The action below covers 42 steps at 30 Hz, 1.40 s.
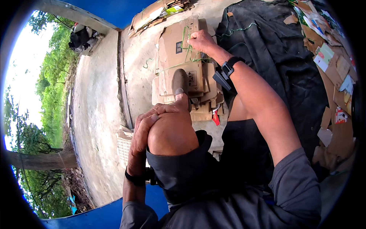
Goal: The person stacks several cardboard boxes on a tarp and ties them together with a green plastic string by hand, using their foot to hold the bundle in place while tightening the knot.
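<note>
My right hand [202, 42] pinches a green plastic string [187, 53] above a stack of flattened cardboard boxes [170, 57]. Loose loops of the string hang beside the fingers, and one length runs across the stack. My foot in a brown shoe [180, 81] stands on the near part of the cardboard. My left hand [147, 120] rests over my bent knee, thumb apart from the fingers, with no object in it. Each wrist wears a black strap.
A black cloth sheet [263, 48] spreads to the right, with scrap cardboard [340, 94] beyond it. Another cardboard stack [155, 15] lies at the back near a blue wall [103, 10]. A raised strip [123, 80] crosses the concrete floor at left, and a dark bundle [81, 37] sits outside.
</note>
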Each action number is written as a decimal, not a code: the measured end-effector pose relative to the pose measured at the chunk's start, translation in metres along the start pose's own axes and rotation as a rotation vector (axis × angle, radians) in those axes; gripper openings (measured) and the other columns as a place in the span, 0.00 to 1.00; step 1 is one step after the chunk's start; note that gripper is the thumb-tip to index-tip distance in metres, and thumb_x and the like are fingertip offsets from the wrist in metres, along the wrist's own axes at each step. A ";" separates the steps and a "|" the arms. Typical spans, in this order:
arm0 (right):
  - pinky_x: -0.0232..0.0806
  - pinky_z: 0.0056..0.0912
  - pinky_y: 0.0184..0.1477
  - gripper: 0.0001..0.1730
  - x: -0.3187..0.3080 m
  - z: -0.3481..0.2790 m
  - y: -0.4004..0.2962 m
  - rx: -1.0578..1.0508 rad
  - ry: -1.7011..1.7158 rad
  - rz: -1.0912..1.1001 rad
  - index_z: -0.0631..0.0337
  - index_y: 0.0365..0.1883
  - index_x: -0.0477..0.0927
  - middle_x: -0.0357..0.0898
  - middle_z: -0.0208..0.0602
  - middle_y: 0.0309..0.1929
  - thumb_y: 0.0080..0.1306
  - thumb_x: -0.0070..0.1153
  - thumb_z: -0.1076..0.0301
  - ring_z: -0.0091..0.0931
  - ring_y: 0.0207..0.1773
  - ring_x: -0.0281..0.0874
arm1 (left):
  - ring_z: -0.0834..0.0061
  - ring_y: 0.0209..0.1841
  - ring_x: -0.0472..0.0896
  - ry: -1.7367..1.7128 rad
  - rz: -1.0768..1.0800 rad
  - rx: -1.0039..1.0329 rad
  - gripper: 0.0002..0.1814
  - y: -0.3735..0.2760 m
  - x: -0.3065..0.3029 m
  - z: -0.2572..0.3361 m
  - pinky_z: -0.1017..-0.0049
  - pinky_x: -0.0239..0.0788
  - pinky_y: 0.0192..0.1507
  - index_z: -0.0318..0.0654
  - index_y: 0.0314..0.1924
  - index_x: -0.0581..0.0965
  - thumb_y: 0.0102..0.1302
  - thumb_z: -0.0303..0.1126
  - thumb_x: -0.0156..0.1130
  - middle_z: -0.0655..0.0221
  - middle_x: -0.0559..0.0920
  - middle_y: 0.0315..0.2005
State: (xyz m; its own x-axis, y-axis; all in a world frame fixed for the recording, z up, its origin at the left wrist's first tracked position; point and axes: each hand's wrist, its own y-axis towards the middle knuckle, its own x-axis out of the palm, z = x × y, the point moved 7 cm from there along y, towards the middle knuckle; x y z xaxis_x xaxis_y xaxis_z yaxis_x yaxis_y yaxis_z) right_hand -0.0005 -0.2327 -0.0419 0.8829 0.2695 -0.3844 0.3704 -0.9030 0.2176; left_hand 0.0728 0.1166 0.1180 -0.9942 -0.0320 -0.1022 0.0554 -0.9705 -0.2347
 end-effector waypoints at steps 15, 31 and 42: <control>0.61 0.27 0.31 0.17 0.007 -0.017 -0.002 0.007 0.140 -0.148 0.62 0.22 0.79 0.73 0.21 0.21 0.68 0.61 0.61 0.15 0.26 0.65 | 0.64 0.57 0.84 0.186 -0.343 -0.049 0.26 0.071 -0.076 -0.043 0.66 0.71 0.66 0.27 0.53 0.84 0.71 0.45 0.57 0.57 0.86 0.52; 0.60 0.23 0.33 0.21 0.019 -0.039 0.021 0.020 0.172 -0.325 0.57 0.19 0.75 0.69 0.18 0.20 0.72 0.63 0.61 0.12 0.27 0.63 | 0.65 0.56 0.83 0.696 -0.051 0.384 0.32 0.356 -0.096 -0.213 0.64 0.75 0.60 0.44 0.73 0.72 0.70 0.34 0.70 0.57 0.83 0.56; 0.52 0.18 0.24 0.19 0.002 -0.003 0.053 0.121 0.160 -0.328 0.55 0.23 0.78 0.69 0.16 0.21 0.73 0.63 0.57 0.09 0.22 0.57 | 0.82 0.29 0.73 0.417 -0.027 0.220 0.14 0.372 -0.109 -0.247 0.75 0.67 0.34 0.34 0.46 0.86 0.78 0.37 0.61 0.77 0.77 0.26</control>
State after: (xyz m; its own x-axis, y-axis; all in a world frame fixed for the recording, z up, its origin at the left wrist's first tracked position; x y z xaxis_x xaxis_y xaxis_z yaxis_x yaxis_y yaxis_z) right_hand 0.0221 -0.2791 -0.0280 0.7603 0.5912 -0.2692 0.6127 -0.7903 -0.0048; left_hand 0.2243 -0.1821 -0.1966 -0.8708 0.0486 -0.4892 -0.0353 -0.9987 -0.0364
